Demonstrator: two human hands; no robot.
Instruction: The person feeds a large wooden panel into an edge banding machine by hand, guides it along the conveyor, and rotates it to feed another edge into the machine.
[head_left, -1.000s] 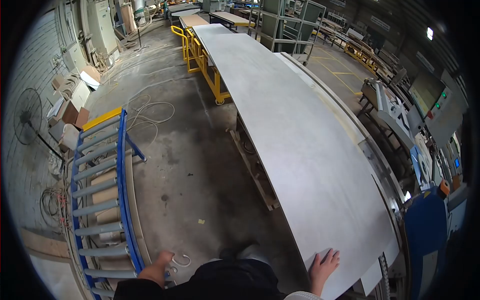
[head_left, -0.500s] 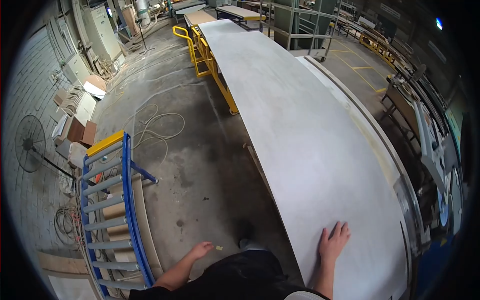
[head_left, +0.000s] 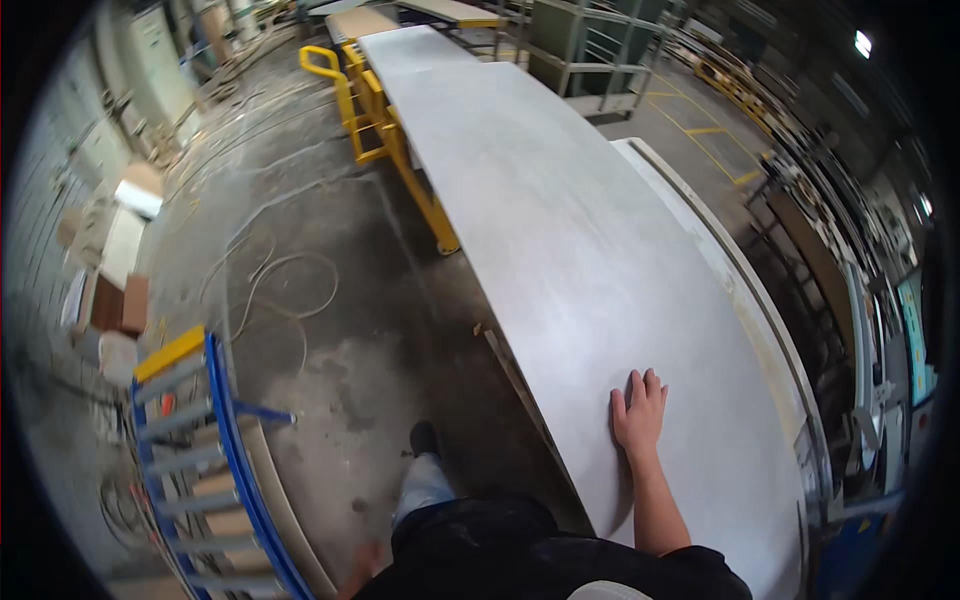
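Note:
A long pale sheet [head_left: 590, 260] runs from beside my body far ahead. On its near part my right hand [head_left: 640, 412] rests palm down, fingers stretched out, with nothing in it. My left hand [head_left: 366, 565] hangs low beside my leg, smeared by motion, and its fingers cannot be made out. A blue-framed roller conveyor [head_left: 232, 470] stands to the left of that hand, apart from it.
A yellow trolley frame [head_left: 370, 130] stands at the sheet's far left edge. Coiled hose [head_left: 300, 290] lies on the concrete floor [head_left: 340, 390]. Boxes and boards [head_left: 115, 300] line the left wall. A metal rack [head_left: 590, 60] stands beyond the sheet, with machinery [head_left: 890, 370] at right.
My right hand has shifted forward and slightly left in view, still on the sheet. My left hand has dropped lower, and one leg has stepped forward. The view has shifted.

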